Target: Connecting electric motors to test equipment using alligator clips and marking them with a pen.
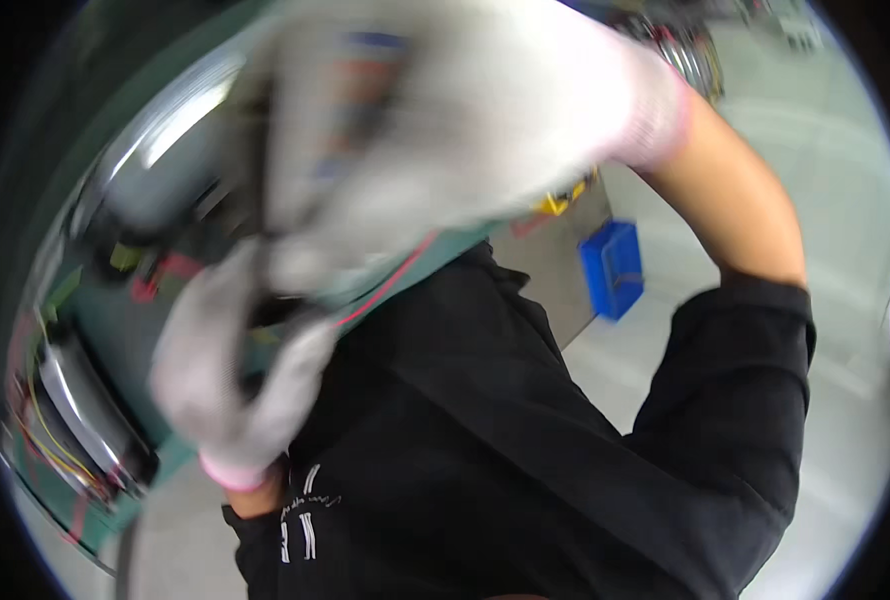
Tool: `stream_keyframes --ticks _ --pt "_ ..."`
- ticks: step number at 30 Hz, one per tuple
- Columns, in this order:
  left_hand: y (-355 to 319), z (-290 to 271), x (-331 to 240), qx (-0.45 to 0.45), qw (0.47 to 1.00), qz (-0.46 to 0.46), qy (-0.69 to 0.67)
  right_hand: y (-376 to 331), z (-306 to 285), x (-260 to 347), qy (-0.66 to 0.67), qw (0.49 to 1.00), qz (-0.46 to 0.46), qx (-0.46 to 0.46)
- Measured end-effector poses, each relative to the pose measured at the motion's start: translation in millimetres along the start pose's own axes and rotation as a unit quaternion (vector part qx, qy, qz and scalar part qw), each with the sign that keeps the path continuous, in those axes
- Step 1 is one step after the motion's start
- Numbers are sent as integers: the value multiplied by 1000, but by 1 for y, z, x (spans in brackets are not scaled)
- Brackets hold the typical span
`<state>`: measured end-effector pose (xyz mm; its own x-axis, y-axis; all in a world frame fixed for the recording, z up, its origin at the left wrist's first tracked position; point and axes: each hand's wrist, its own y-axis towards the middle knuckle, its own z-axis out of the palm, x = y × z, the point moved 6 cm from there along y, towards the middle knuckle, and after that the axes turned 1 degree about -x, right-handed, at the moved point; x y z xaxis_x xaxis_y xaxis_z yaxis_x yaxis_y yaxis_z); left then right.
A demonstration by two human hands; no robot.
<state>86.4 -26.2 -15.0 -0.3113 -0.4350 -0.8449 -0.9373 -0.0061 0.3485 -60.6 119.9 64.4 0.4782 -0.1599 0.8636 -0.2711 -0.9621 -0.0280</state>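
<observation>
My right hand point(465, 110), in a white knit glove with a pink cuff, is raised close in front at the top and badly smeared by motion. Its fingers cannot be made out; blurred blue and orange patches show by them. Below and to the left is my left hand point(225, 360), gloved alike, its thumb and fingers curled around a dark thing point(277, 312). That thing is mostly hidden and its kind cannot be told. A thin red wire point(390, 284) runs close to the two hands, over the edge of a green work surface point(105, 330).
On the green surface at left lies a silver cylindrical part point(90, 400) with black ends and coloured wires. Farther back is a blurred, shiny rounded part point(165, 170). A blue bin point(612, 270) and a yellow thing point(562, 198) are right of centre. Bundled metal parts point(690, 55) stand top right.
</observation>
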Motion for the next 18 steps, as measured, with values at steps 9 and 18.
stream_keyframes --ticks 9,18 --pt "96 11 -18 8 921 94 377 -104 -51 -56 -414 850 -222 -239" --pt "159 33 9 181 889 -82 412 -156 -29 -133 -253 922 8 -295"
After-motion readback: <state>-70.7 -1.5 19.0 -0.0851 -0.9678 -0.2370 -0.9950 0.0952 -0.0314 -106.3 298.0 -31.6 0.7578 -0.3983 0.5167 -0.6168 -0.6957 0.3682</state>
